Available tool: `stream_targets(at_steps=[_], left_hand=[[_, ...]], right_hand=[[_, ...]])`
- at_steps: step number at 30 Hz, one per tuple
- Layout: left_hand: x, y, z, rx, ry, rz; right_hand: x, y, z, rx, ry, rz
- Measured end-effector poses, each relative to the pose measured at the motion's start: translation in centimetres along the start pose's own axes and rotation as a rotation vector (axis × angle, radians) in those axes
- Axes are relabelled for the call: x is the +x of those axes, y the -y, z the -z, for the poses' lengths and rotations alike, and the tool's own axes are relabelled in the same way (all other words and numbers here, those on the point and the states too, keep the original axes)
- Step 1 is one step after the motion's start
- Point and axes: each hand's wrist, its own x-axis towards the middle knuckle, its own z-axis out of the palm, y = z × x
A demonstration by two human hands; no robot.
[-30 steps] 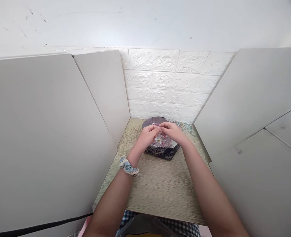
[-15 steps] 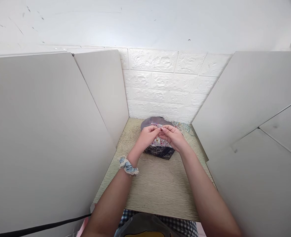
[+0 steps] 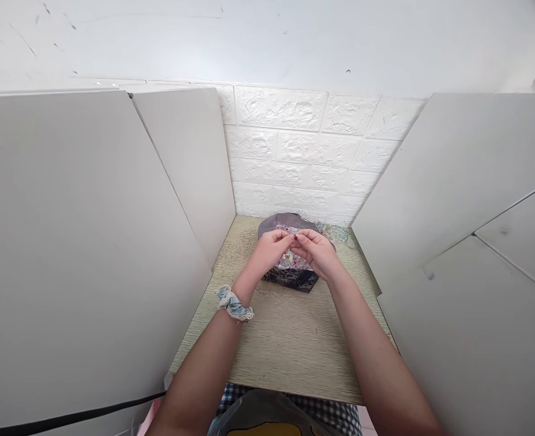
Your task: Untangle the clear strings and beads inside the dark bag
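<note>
Over a dark patterned box (image 3: 290, 280) filled with small pink, clear and coloured beads (image 3: 290, 261), my two hands meet fingertip to fingertip. My right hand (image 3: 315, 249) pinches a tiny dark red bead (image 3: 296, 238) between thumb and forefinger. My left hand (image 3: 272, 249) is closed in a pinch right beside that bead; whatever lies between its fingertips is too small to make out. The box's grey lining or flap (image 3: 270, 225) stands up behind the hands, which hide part of the beads.
Clear and pale blue beaded strands (image 3: 338, 233) lie behind the box at the right. The wood-grain tabletop (image 3: 290, 339) is bounded by white panels at left (image 3: 190, 169) and right (image 3: 449, 194), with a white brick-patterned wall (image 3: 295, 145) at the back. A blue scrunchie (image 3: 235, 304) circles my left wrist.
Both hands keep their pinch over the box, with hardly any finger movement. The whole view has shifted very slightly.
</note>
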Motion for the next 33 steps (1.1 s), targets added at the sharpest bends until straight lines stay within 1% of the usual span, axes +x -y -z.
stream_targets(at_steps=[11, 17, 20, 22, 26, 30, 33], left_hand=[[0.07, 0.19, -0.04, 0.034, -0.006, -0.008], [0.17, 0.30, 0.01, 0.025, 0.005, 0.012], [0.16, 0.42, 0.15, 0.029, 0.007, 0.034], [0.13, 0.50, 0.26, 0.036, 0.005, 0.044], [0.12, 0.58, 0.43, 0.048, -0.001, 0.065], [0.14, 0.58, 0.41, 0.023, -0.005, 0.089], [0.11, 0.41, 0.32, 0.003, -0.004, 0.096]], right_hand=[[0.04, -0.18, -0.06, -0.004, 0.015, 0.020], [0.01, -0.20, 0.08, -0.080, 0.040, 0.037], [-0.02, -0.18, 0.05, -0.160, 0.071, 0.059], [-0.05, -0.15, 0.08, -0.226, 0.069, 0.084], [-0.12, -0.03, 0.40, -0.434, 0.027, 0.175], [-0.28, 0.16, 0.62, -0.655, -0.046, 0.274], [-0.37, 0.19, 0.53, -0.731, -0.067, 0.310]])
